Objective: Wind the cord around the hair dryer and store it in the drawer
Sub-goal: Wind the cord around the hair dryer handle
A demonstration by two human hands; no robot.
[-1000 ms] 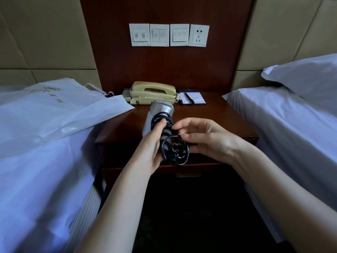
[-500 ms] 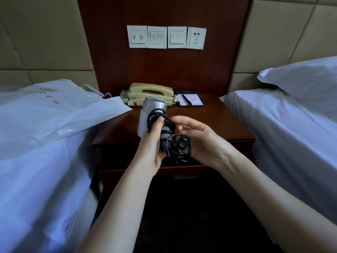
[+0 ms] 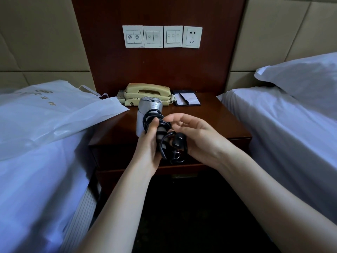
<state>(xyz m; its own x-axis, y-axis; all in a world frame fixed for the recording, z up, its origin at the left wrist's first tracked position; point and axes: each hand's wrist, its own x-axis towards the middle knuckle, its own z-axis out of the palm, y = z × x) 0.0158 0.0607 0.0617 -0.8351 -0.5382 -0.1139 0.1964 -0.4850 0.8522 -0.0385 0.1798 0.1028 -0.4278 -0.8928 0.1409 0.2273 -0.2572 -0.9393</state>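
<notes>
Above the nightstand (image 3: 218,121), my left hand (image 3: 148,148) grips the hair dryer (image 3: 145,110), pinning the wound cord (image 3: 165,125); my right hand (image 3: 202,141) curves loosely beside the plug (image 3: 177,141), grip unclear.

You are looking into a dim room: soft bluish light falls on the bed sheets (image 3: 36,179) and glares off the plastic bag (image 3: 54,115), while the floor (image 3: 182,225) below the nightstand (image 3: 218,117) sinks to near black. The hair dryer (image 3: 144,115) carries a dull highlight, its black cord (image 3: 160,125) merges with shadow, and the wide lens bows the wall panels (image 3: 36,33) at the edges.
</notes>
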